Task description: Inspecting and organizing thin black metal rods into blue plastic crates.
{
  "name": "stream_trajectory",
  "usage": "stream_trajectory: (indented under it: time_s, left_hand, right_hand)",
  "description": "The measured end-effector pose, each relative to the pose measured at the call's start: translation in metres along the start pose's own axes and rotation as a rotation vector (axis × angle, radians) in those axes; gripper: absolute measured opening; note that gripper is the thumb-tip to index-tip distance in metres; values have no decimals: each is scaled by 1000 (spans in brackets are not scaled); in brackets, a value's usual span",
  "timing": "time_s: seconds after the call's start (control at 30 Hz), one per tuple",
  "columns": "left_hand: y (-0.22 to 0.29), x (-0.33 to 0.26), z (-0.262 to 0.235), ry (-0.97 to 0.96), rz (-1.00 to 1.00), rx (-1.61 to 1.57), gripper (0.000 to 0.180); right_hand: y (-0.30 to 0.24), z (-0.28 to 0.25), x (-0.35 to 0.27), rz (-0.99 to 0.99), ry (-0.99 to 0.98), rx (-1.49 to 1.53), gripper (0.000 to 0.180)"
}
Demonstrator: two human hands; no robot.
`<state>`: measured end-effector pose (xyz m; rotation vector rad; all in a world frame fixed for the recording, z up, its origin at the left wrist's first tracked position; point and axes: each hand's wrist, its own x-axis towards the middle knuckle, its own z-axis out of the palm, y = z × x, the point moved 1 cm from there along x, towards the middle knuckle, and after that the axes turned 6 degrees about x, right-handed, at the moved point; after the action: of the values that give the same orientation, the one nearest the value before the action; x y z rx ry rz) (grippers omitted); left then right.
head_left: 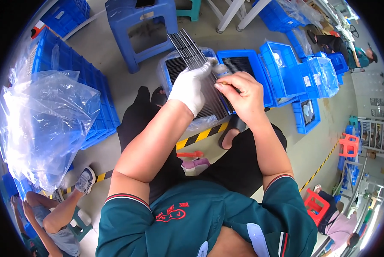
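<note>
- A big clear plastic bag (pixel 46 124) bulges over the stacked blue crates (pixel 78 75) at the person's left; what the bag holds cannot be made out.
- A blue plastic stool (pixel 142 28) stands on the grey floor (pixel 102 47) straight ahead, beyond the hands.
- A row of open blue bins (pixel 282 64) runs off to the right, some lined with plastic; two nearer ones hold dark ribbed sheets.
- A stack of dark ribbed strips (pixel 191 52) is held over the knees, in front of the bins. Its long axis runs from upper left, away from the person, down toward the right hand; its lower end is hidden behind both hands.
- The left hand (pixel 192 88), in a white glove, is closed round the stack from the left and carries it.
- The right hand (pixel 243 96), bare, lies against the stack's right edge, just beside the glove, fingertips pinched together on something small. Whether that is a strip's edge or a thin tool is too small to tell.
- A small red tool (pixel 191 153) lies on the floor between the feet, well apart from both hands.
</note>
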<state>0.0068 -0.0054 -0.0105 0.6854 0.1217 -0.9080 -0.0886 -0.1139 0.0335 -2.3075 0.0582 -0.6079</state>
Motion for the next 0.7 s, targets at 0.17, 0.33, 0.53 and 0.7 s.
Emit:
stream_trajectory:
  time_s: [0.17, 0.33, 0.53, 0.7]
  left_hand:
    - [3, -4, 7, -31, -60, -38, 19]
    - [2, -1, 4, -70, -132, -86, 19]
    - [3, -5, 10, 13, -113, -28, 18]
    - [1, -4, 8, -24, -106, -54, 17]
  right_hand:
    - [-4, -9, 2, -23, 81, 50, 10]
    - [5, -7, 3, 141, 22, 210, 9]
    - [6, -5, 1, 122, 25, 174, 9]
    - [4, -6, 3, 3, 13, 58, 9]
